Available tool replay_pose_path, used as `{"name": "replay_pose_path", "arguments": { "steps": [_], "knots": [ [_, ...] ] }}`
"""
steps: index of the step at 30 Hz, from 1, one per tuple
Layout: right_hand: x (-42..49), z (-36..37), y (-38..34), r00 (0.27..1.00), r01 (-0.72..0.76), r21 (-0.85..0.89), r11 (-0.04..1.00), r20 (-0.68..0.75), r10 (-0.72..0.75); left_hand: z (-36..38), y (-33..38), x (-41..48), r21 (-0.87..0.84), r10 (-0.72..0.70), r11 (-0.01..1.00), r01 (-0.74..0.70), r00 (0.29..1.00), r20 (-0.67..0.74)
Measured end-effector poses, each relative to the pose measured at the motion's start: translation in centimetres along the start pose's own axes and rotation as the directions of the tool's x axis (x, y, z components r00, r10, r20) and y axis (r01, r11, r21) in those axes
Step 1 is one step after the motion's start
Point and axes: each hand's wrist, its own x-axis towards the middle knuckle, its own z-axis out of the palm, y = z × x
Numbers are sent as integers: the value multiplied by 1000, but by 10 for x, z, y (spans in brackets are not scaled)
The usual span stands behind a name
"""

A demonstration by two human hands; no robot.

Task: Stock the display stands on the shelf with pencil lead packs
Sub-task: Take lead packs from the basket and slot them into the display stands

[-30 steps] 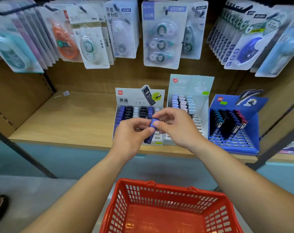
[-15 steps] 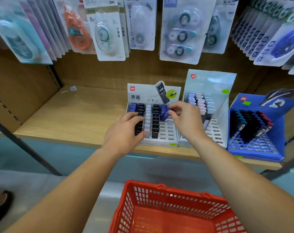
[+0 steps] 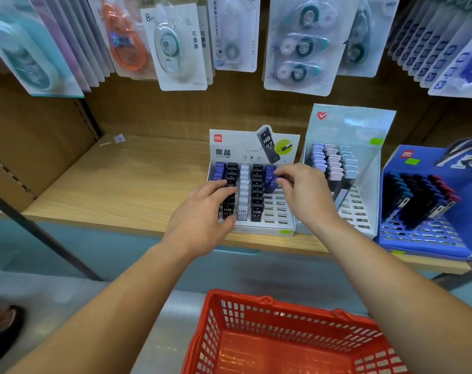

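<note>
Seen from the head camera, both hands are over the white display stand [image 3: 252, 225] that sits near the front edge of the wooden shelf [image 3: 116, 190]. The right hand [image 3: 305, 197] has its fingertips pinched together on a blue lead pack [image 3: 270, 180] at the back of the stand's right-hand filled column, the pack tilted slightly among its neighbours. The left hand [image 3: 199, 220] lies curled against the stand's left side, its fingers touching the row of black packs [image 3: 229, 201] there; I cannot tell whether it grips any of them.

The stand holds columns of blue, black and pale packs [image 3: 243, 195], with bare slots on its right side. Just beside it to the right stands a pale grey stand [image 3: 364, 190] holding lilac, pink and light blue packs at its back. Further right is a blue stand [image 3: 429, 236] with dark packs.

Correction tape cards [image 3: 175, 47] hang above the shelf. Below the hands, a red plastic basket [image 3: 288, 336] sits between the forearms; nothing shows inside it. A shoe [image 3: 2, 323] shows at the lower left edge.
</note>
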Motion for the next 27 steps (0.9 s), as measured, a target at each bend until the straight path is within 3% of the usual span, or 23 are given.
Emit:
{"name": "replay_pose_path", "arguments": {
  "steps": [11,18,21,27],
  "knots": [
    [7,4,-7,997,48,-219,975,66,-34,2,4,1,9,-14,1000,14,1000,6],
    [3,-9,-25,997,-36,-47,998,63,39,-9,20,-12,39,-45,998,46,998,-46],
    [-18,-28,-31,996,-63,-91,994,57,68,-17,31,-33,-30,-100,995,98,993,-66],
    [-111,-61,-19,973,-166,-128,978,142,184,-1,47,-97,-104,-197,973,206,976,95]
  ]
}}
